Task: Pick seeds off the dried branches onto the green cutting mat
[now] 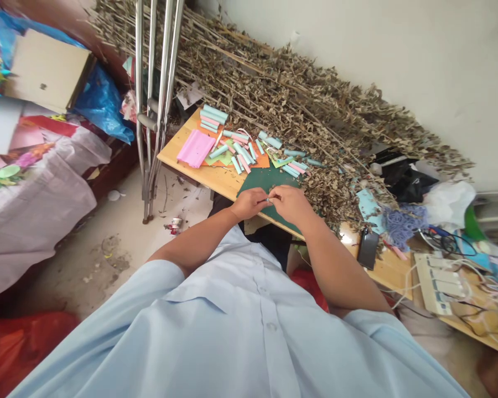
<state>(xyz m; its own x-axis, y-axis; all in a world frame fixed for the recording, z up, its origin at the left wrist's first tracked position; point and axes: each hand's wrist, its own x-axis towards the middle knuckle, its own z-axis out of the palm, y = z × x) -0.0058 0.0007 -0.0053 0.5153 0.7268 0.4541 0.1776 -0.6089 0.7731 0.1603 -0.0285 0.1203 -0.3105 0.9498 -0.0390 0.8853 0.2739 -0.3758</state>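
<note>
Wooden table [186, 168] by a pale wall [431, 72]; both hands [268, 202] pinch something tiny.

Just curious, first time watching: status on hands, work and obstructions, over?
Left hand, right hand: fingertips together over green sheet. Pinched between: small item, too tiny to identify. Dried leaves crowd sheet's right side.

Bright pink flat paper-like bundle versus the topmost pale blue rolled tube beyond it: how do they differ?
The bright pink flat paper-like bundle is broad and creased; the topmost pale blue rolled tube is narrow and looks smooth. The bundle lies flat, whereas the tube has rounded sides. Both are at the same end of the wooden table.
</note>
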